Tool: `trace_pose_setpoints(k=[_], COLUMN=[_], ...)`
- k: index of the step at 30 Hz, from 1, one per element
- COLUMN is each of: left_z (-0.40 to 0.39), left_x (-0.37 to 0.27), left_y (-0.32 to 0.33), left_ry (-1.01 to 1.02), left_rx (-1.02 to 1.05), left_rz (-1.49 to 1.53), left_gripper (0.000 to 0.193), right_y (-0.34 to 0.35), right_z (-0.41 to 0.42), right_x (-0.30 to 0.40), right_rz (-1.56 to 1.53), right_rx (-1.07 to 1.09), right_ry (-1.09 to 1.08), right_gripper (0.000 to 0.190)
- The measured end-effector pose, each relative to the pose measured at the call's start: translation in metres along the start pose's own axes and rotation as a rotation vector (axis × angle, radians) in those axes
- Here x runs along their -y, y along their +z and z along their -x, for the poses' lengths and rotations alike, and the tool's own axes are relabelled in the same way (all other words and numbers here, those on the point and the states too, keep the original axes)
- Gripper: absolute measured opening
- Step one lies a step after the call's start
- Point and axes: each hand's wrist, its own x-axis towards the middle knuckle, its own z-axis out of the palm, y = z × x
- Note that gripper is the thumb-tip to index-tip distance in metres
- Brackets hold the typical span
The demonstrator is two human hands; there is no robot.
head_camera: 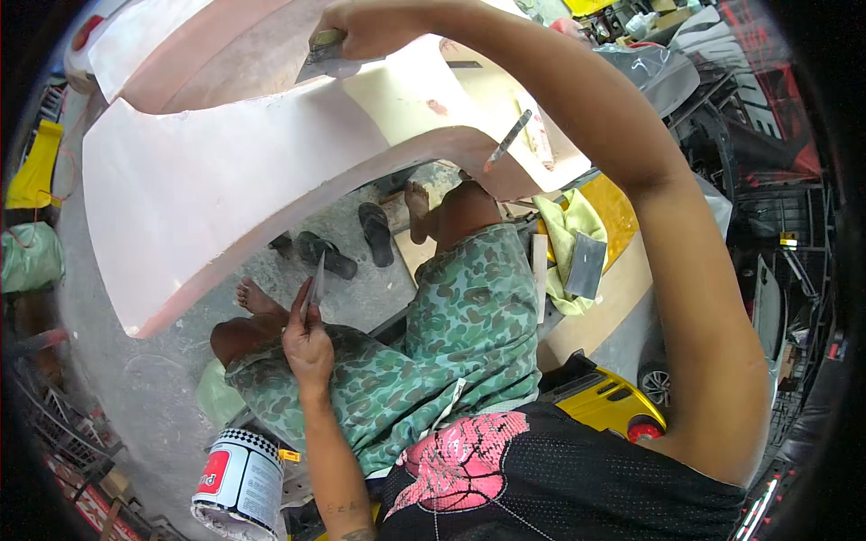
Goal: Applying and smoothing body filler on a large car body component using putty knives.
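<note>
A large curved panel [230,155], coated in white and pinkish filler, spans the space before me and looks like a car body part with an arched cutout. At its upper edge, my right hand [382,27] grips a putty knife [328,57], its wide blade pointing down against or just above the panel's rim. Contact between blade and panel cannot be told. Below the panel, over my knee, my left hand [308,345] pinches a thin, pale flat spreader [316,284] that points upward.
A narrow stained stick [509,138] and a tube [538,138] lie on the panel's right part. A printed can [243,480] stands low at left. Beside my leg are a yellow-green cloth [572,216] and a grey block [585,266]. Slippers [376,234] lie on the floor.
</note>
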Motion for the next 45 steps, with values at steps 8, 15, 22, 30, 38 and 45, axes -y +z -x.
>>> trace_pose_setpoints(k=[8, 15, 22, 30, 38, 45], left_z=[-0.008, -0.031, -0.042, -0.045, -0.005, 0.012], left_x=[0.0, -0.035, -0.029, -0.037, -0.03, -0.057], left_y=[0.0, -0.004, -0.003, 0.0, -0.014, -0.007], left_ry=[0.175, 0.326, 0.414, 0.378, 0.041, -0.326], left_rx=[-0.014, -0.049, -0.038, -0.027, -0.062, 0.159], left_rz=[-0.042, -0.005, -0.155, -0.062, 0.474, 1.106], left_gripper=[0.042, 0.056, 0.055, 0.059, 0.038, 0.031], right_y=[0.037, 0.074, 0.093, 0.108, 0.137, 0.165], right_z=[0.008, 0.037, 0.074, 0.123, 0.171, 0.147], right_x=[0.01, 0.027, 0.055, 0.087, 0.133, 0.191], right_rz=[0.066, 0.145, 0.116, 0.078, -0.473, -0.435], right_rx=[-0.121, -0.35, -0.413, -0.38, -0.399, -0.736], right_ry=[0.105, 0.028, 0.107, 0.076, 0.019, -0.638], right_gripper=[0.035, 0.036, 0.039, 0.057, 0.058, 0.038])
